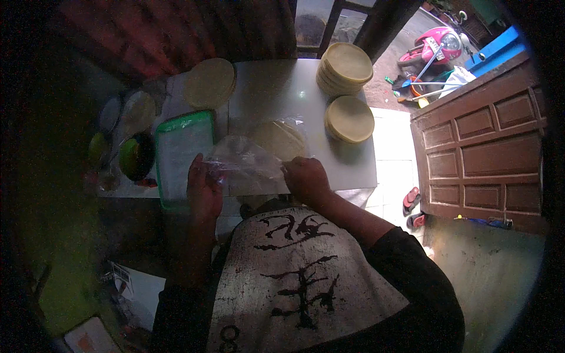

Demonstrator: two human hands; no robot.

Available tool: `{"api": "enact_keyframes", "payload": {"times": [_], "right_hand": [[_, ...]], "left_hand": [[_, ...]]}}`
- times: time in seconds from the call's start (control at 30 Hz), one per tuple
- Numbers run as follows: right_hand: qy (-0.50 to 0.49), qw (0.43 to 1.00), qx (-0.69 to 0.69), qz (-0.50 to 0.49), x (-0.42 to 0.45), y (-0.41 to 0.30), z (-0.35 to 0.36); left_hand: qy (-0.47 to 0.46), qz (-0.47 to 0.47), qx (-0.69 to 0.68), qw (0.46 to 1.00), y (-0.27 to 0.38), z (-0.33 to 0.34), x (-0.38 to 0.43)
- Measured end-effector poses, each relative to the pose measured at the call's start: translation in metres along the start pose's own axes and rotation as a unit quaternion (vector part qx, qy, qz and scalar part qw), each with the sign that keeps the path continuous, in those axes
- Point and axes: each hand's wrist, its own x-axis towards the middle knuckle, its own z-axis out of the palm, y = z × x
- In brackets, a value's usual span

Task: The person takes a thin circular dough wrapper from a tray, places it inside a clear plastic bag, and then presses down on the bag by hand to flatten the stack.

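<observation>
Between my two hands stretches a clear plastic bag (242,161) over the front part of the white table. My left hand (205,187) holds its left side, beside a green-rimmed tray (181,145). The bag's right edge is gripped in the closed fingers of my right hand (309,176). Just behind the bag lie thin round pale discs (282,139), partly under clear plastic; how many cannot be told. Two stacks of similar discs stand at the right, a tall one (346,64) at the back and a lower one (351,119) in front. More discs (209,84) lie at the back left.
At the left of the table are a green round object (134,156), a small red item (148,182) and a pale round thing (139,110). A brown panelled door (481,154) stands at the right, with sandals (411,200) on the floor near it. A pink scooter (435,46) is outside.
</observation>
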Motion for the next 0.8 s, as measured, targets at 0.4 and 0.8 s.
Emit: {"api": "enact_keyframes", "payload": {"times": [0.4, 0.8], "right_hand": [[0.132, 0.601, 0.676, 0.405, 0.003, -0.087, 0.004], [-0.108, 0.778, 0.495, 0.371, -0.063, -0.103, 0.038]], "left_hand": [[-0.212, 0.004, 0.639, 0.740, 0.063, -0.062, -0.012], [-0.203, -0.022, 0.391, 0.897, 0.056, -0.115, 0.007]]}}
